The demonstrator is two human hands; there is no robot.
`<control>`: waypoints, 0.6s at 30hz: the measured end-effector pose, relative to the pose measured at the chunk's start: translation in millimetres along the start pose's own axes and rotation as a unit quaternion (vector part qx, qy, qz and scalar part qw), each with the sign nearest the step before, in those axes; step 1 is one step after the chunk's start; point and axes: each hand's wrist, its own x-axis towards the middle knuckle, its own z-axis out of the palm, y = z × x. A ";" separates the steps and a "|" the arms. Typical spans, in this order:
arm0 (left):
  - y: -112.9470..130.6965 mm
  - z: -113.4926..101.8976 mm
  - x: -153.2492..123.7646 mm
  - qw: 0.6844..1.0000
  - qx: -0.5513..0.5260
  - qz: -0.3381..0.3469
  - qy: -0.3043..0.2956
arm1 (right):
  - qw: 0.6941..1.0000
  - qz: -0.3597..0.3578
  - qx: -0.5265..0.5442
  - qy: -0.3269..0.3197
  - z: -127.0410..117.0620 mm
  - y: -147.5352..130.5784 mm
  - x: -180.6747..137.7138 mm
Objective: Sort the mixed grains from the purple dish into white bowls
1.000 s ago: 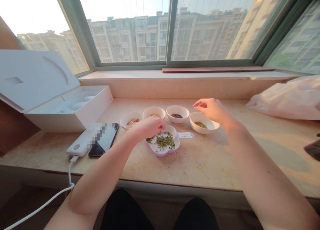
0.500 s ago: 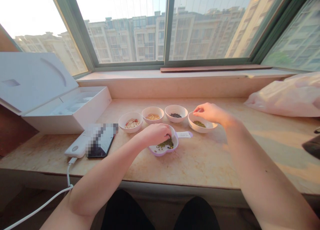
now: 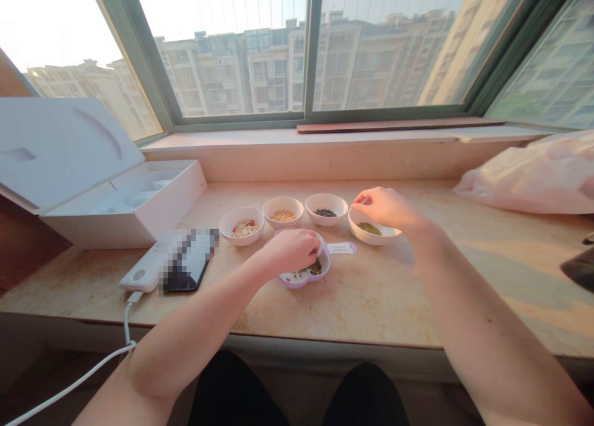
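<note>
A purple-rimmed dish (image 3: 320, 271) of green beans sits on the marble sill. My left hand (image 3: 292, 250) is curled over it, fingertips down among the beans, hiding most of them. My right hand (image 3: 383, 206) hovers over the rightmost white bowl (image 3: 359, 228), which holds green beans, with its fingers pinched together; what they hold is too small to see. Behind the dish stand three more white bowls: one with pale and red pieces (image 3: 241, 225), one with yellow grains (image 3: 283, 211), one with black grains (image 3: 326, 206).
An open white box (image 3: 153, 206) with its raised lid stands at the left. A phone (image 3: 188, 268) and a white power bank (image 3: 142, 274) with a cable lie beside it. A pink plastic bag (image 3: 529, 178) lies at the right. A small label (image 3: 341, 248) lies by the dish.
My left hand has slid further over the purple dish, covering more beans. My right hand dropped from above the bowls to the rightmost bowl and stays pinched over it.
</note>
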 end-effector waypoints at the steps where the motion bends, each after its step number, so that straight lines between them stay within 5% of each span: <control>1: -1.0 0.4 0.2 1.000 -0.005 0.001 0.000 | 1.000 -0.001 -0.002 0.007 0.2 -2.8 -1.3; 8: -5.4 -8.8 -2.8 0.998 -0.054 0.007 0.002 | 0.999 -0.008 0.003 0.042 3.5 -18.8 -8.1; 13: -15.7 -22.3 -4.9 0.995 -0.058 -0.053 0.058 | 0.990 -0.123 0.047 0.058 12.0 -34.7 -21.0; 18: -33.6 -27.5 -3.2 0.980 -0.072 -0.124 0.141 | 0.958 -0.268 0.092 -0.040 26.9 -60.1 -41.8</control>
